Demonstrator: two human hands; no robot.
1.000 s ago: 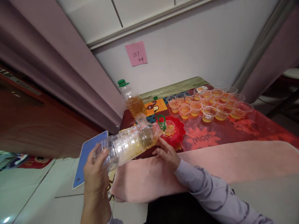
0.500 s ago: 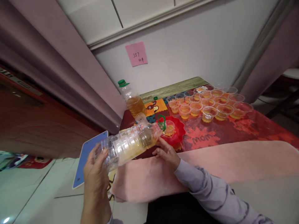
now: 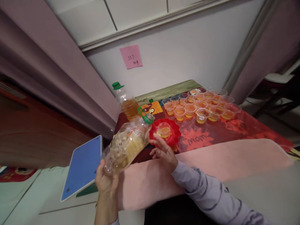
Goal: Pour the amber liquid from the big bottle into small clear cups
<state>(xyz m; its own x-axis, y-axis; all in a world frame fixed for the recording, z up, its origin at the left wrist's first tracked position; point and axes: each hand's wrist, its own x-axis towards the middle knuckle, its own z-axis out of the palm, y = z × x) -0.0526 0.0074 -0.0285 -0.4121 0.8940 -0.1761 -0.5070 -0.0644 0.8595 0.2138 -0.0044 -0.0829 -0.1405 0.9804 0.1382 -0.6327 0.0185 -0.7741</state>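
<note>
The clear plastic bottle [image 3: 127,144] sits in the left hand [image 3: 106,180], whose grip is wrapped around its base, just off the near left corner of the counter [image 3: 164,91]. Its long axis slants up and away, neck and green ring toward the red plate [image 3: 172,135]; amber liquid pools in the lower half. The right hand [image 3: 164,153] lies on the pink cloth [image 3: 211,162], fingers loosely spread, fingertips at the plate's near rim, holding nothing. A small cup [image 3: 163,129] stands on the plate. Filled cups [image 3: 202,104] crowd the far edge beside a capped bottle [image 3: 125,101].
</note>
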